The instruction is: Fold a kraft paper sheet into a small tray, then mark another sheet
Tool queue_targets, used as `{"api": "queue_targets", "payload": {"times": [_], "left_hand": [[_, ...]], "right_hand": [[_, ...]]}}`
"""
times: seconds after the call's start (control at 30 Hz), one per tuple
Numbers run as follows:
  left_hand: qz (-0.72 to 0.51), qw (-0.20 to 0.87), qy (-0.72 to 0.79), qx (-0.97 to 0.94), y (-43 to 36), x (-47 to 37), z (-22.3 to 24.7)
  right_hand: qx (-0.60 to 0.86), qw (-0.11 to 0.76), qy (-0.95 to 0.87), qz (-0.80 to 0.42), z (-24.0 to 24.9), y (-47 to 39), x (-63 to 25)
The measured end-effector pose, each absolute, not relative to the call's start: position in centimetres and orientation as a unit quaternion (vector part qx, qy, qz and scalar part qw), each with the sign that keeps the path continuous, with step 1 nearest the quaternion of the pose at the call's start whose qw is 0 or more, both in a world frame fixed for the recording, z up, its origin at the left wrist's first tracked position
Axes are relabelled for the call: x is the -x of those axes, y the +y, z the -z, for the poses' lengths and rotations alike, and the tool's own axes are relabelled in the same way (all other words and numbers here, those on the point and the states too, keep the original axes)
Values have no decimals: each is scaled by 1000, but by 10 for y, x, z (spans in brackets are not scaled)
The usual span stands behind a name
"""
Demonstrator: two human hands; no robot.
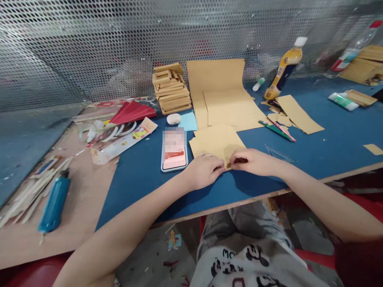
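A piece of brown kraft paper (220, 139) lies on the blue mat near the table's front edge. At its near edge, my left hand (206, 171) has fingers and thumb closed on the paper. Beside it, my right hand (254, 161) pinches the same edge a little to the right, fingertips curled in. The fingertips partly hide the edge, so I cannot tell whether it is folded there. Close to my left hand is a phone (174, 159) with a lit screen.
Larger kraft sheets (217, 75) and a stack of folded brown pieces (172, 91) stand behind. Pencils (277, 131), a clear set square (278, 153) and a drink bottle (284, 69) are at right. A blue glue gun (55, 203) lies left. A perforated metal panel (119, 52) closes the back.
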State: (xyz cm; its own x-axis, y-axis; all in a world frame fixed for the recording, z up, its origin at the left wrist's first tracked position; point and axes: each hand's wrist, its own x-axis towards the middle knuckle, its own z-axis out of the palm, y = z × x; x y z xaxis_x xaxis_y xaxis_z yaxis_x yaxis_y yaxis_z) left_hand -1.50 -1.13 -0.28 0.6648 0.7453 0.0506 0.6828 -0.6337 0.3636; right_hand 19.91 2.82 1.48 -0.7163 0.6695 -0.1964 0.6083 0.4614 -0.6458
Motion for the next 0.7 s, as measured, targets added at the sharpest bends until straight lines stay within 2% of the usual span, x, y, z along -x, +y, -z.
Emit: {"api": "queue_targets", "payload": {"times": [0.23, 0.7], "left_hand": [[-93, 196, 385, -897, 0, 25, 3], [-45, 133, 369, -919, -4, 20, -5]], "right_hand": [[434, -58, -820, -369, -30, 38, -184], [424, -127, -841, -311, -34, 42, -176]]}}
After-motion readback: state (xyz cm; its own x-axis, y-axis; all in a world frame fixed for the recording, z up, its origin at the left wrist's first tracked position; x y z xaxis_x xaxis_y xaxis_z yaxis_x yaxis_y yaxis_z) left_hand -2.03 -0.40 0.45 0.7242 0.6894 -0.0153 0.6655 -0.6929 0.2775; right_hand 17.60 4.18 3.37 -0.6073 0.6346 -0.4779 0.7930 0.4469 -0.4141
